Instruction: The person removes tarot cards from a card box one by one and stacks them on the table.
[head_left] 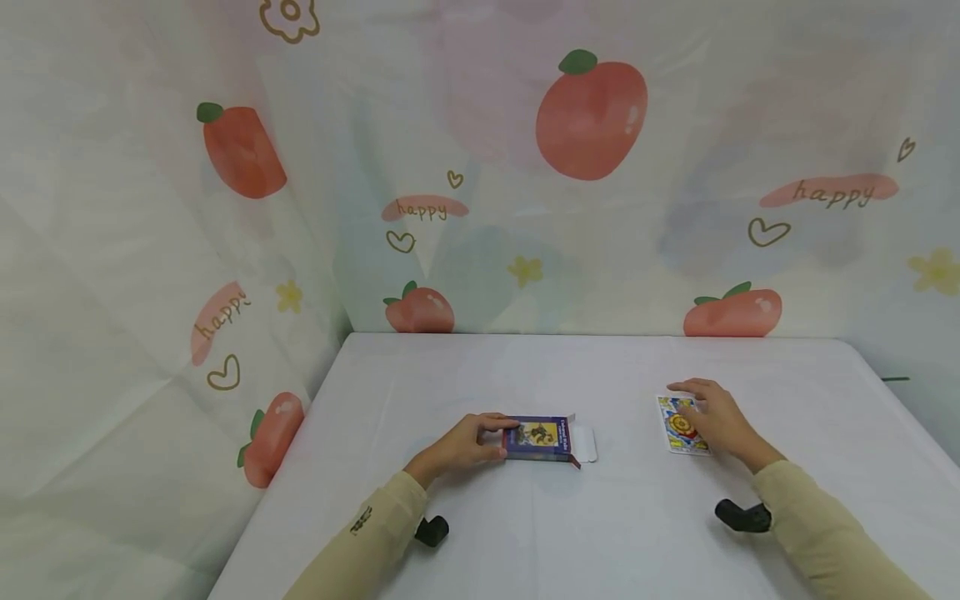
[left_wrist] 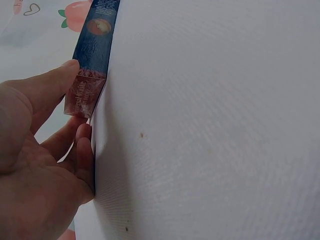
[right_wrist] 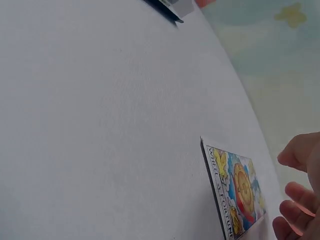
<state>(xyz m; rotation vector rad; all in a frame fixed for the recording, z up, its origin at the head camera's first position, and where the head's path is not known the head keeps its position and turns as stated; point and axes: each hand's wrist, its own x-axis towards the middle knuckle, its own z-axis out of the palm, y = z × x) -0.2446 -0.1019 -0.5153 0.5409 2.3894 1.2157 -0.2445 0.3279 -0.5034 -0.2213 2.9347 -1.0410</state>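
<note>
My left hand point(head_left: 457, 444) grips the left end of a blue tarot card box point(head_left: 538, 437), with the thumb along its near side. The box lies flat on the table, its white end flap point(head_left: 585, 444) open to the right. In the left wrist view, the thumb point(left_wrist: 72, 65) presses against the box's edge by its red end point(left_wrist: 82, 95). Over at the right, my right hand point(head_left: 723, 421) is by a face-up tarot card point(right_wrist: 237, 185) reading "Wheel of Fortune". Its fingers are loosely bent and hold nothing. Whether more cards lie beneath is unclear.
A white cloth covers the table point(head_left: 540, 533). Behind it and to the left hang pale sheets point(head_left: 487, 275) printed with fruit and hearts. Black wrist mounts point(head_left: 742, 515) stick out beside both sleeves.
</note>
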